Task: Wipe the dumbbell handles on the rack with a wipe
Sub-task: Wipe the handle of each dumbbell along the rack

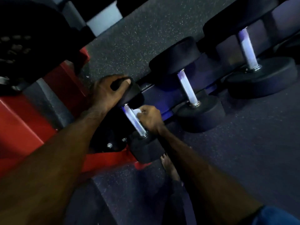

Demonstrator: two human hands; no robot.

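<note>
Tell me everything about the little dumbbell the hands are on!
The smallest dumbbell has a shiny ridged metal handle between two black, rubbery-looking heads. It lies tilted on the dark rack, leftmost of three. The left hand grips its far head; the right hand presses a white wipe against the handle.

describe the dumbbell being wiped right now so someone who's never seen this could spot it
Find the dark rack running diagonally across the speckled gym floor, with dumbbells in a row. The dumbbell being wiped is the smallest, at the end beside the red frame. Unlike its neighbours, the left hand grips its far head and the right hand presses a white wipe to its handle.
</note>
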